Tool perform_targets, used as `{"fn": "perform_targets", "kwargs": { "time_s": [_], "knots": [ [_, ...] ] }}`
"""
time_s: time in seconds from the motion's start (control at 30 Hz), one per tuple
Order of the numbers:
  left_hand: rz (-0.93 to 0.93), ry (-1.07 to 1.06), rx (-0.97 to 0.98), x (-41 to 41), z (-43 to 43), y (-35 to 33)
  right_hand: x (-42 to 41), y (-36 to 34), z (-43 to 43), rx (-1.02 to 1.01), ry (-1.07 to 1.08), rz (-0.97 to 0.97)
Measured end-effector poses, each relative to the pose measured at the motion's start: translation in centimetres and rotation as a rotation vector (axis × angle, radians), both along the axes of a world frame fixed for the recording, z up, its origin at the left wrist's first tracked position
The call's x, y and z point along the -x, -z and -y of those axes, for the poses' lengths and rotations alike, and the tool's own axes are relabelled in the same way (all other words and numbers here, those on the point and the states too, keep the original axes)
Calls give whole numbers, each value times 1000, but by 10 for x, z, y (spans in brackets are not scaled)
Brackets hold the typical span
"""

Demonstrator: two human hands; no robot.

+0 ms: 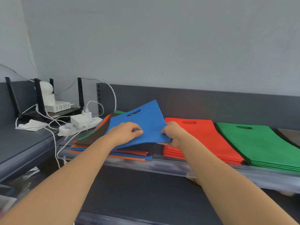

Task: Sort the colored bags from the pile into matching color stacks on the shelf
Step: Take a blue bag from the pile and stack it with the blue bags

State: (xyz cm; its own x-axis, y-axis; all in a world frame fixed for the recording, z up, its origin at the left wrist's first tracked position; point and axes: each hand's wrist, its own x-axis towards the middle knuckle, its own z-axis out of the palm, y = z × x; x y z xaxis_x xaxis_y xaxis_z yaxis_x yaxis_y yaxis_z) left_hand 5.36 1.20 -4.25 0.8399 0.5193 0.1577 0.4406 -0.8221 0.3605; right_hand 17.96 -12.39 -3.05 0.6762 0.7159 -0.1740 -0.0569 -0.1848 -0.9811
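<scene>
A blue bag (142, 122) with a cut-out handle is lifted and tilted above the mixed pile (100, 142) of blue, orange, brown and green bags. My left hand (125, 133) pinches the blue bag's near left part with curled fingers. The bag's near right corner is gripped by my right hand (172, 133). To the right on the shelf (211, 169) lies a red stack (204, 138), then a green stack (259, 143). A dark stack (290, 135) shows at the far right edge.
On the left counter stand a black router with antennas (39, 101), a white camera (47, 93), a power strip with chargers (81, 124), loose white cables and a crumpled tissue (30, 125). A grey back panel (211, 104) runs behind the shelf.
</scene>
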Motion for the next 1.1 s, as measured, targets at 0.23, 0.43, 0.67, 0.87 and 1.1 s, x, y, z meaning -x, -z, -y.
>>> {"fn": "perform_targets", "kwargs": {
  "time_s": [0.23, 0.43, 0.67, 0.87, 1.1],
  "knots": [
    [51, -45, -70, -82, 80, -13, -70, -8, 109, -181, 127, 90],
    [193, -161, 233, -173, 190, -9, -156, -2, 252, -239, 297, 170],
    [505, -32, 773, -274, 317, -2, -238, 9, 405, -201, 500, 223],
    [422, 119, 945, -360, 405, -10, -295, 18, 486, -111, 688, 349],
    [236, 349, 1089, -465, 471, -22, -382, 12, 555, -65, 870, 433]
  ]
}}
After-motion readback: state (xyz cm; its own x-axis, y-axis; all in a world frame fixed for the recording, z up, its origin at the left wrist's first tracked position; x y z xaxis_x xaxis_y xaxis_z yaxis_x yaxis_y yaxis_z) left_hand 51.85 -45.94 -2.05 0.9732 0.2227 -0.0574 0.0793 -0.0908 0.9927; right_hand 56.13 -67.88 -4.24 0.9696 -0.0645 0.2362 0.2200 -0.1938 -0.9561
